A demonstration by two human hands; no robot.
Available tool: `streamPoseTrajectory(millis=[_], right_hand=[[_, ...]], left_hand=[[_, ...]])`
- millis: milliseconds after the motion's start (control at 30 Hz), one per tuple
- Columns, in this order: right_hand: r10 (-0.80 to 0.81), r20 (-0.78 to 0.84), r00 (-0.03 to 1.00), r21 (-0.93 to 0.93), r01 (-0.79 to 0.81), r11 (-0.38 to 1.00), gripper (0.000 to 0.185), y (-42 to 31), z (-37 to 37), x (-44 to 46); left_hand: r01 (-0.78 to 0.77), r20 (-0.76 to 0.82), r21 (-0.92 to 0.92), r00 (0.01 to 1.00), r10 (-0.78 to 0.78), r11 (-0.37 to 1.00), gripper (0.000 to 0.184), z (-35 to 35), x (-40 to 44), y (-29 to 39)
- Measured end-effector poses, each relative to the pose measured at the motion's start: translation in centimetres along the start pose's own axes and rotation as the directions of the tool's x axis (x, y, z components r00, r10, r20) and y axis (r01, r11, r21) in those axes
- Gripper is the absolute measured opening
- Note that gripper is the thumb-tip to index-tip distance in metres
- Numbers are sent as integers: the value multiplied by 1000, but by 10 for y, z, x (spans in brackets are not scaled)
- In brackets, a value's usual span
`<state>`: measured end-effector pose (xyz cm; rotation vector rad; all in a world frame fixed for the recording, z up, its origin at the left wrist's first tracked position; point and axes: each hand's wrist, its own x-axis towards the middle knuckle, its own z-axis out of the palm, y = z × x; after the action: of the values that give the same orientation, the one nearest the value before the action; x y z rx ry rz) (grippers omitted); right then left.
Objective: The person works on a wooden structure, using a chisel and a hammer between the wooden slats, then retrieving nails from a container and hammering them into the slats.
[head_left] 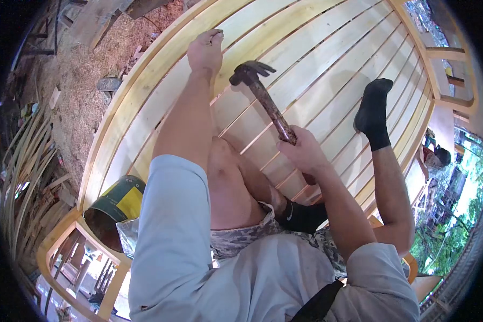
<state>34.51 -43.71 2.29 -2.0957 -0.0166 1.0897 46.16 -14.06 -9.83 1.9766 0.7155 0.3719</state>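
A claw hammer [268,104] with a dark head and worn brown handle is gripped in my right hand [305,151]. Its head is raised over the slats, just right of my left forearm. My left hand [205,52] is closed above the wooden slatted surface [306,53], close to its far-left rim. A tiny dark thing shows at those fingertips, too small to name. I sit on the slats with one leg bent and the other black-socked foot [374,104] stretched to the right.
A green and yellow can [112,206] lies tilted by my left sleeve, with a silvery packet [127,236] beside it. Wood shavings [80,107] cover the ground at left, near a heap of thin wood strips [27,155]. Another person [436,157] is at the far right.
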Motion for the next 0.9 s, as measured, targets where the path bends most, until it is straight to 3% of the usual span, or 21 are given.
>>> streamPoseTrajectory(millis=[167,200,267,367,500,633,700,767,833,900], right_hand=[[-271,-173,947,4,276,961,30,-32,-6,-1],[-269,-176,947,3,273,962,30,-36,-7,3],[-101,-60,993,305,114,946,38,-45,-6,11],[-107,-204,973,135,136,981,48,-43,6,33],[-82,-233,969,104,109,989,50,-57,8,48],[-222,-265,938,40,241,970,49,-83,4,46],[-261,-277,925,27,279,960,49,-86,7,47],[-387,-301,872,25,412,911,49,-79,11,55],[-339,-295,893,-27,347,938,49,-68,16,76],[-293,-299,908,-82,282,956,49,-74,13,80]], left_hand=[[-31,-15,-14,999,31,999,29,3,5,-5],[-29,-28,-47,999,28,998,29,4,5,-6],[-42,-40,-5,998,41,999,27,2,2,-3],[-57,-28,9,998,57,998,25,1,3,0],[-104,12,64,995,104,993,26,-1,0,-2],[-136,-44,168,988,145,976,22,-1,-5,8],[-21,35,69,999,19,997,24,-4,-7,10],[-33,34,74,999,31,997,24,-5,-9,12],[-51,31,75,998,49,996,25,-4,-6,8],[-110,-21,223,993,118,969,25,0,0,0]])
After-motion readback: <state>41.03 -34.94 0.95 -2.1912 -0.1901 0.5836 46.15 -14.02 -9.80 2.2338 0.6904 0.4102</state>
